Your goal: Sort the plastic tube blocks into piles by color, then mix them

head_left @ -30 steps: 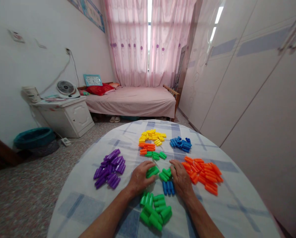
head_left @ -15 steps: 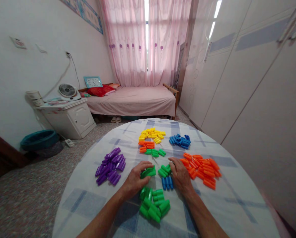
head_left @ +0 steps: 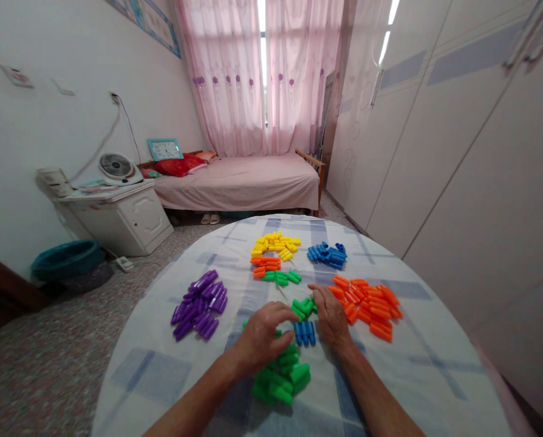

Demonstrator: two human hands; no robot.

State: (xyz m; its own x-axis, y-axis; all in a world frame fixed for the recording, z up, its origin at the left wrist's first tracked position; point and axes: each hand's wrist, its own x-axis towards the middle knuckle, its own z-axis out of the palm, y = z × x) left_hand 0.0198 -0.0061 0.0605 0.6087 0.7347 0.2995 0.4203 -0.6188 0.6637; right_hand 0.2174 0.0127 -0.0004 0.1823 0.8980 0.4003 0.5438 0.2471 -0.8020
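My left hand (head_left: 269,331) hovers over the near middle of the table, thumb and forefinger apart, with no block visible between their tips. Beneath and behind it is a pile of green plastic blocks (head_left: 301,377), partly hidden. My right hand (head_left: 330,315) rests on the cloth with fingers loosely spread, its fingertips against the small green joined blocks (head_left: 302,308). Whether it grips any of them is hard to see. A row of blue blocks (head_left: 305,333) lies between my hands, just below those green ones. Further up, joined orange blocks (head_left: 266,266) and green blocks (head_left: 281,277) lie together.
Around my hands are heaps of purple blocks (head_left: 201,306), yellow blocks (head_left: 276,244), blue blocks (head_left: 327,255) and orange blocks (head_left: 369,303). The round table (head_left: 148,370) has a checked cloth. Beyond stand a bed (head_left: 253,179), a cabinet (head_left: 148,221) and a wardrobe (head_left: 472,182).
My left hand has moved right and slightly down, and the green block seen between its fingers no longer shows there. My right hand stays by the small green blocks. The view has shifted slightly.
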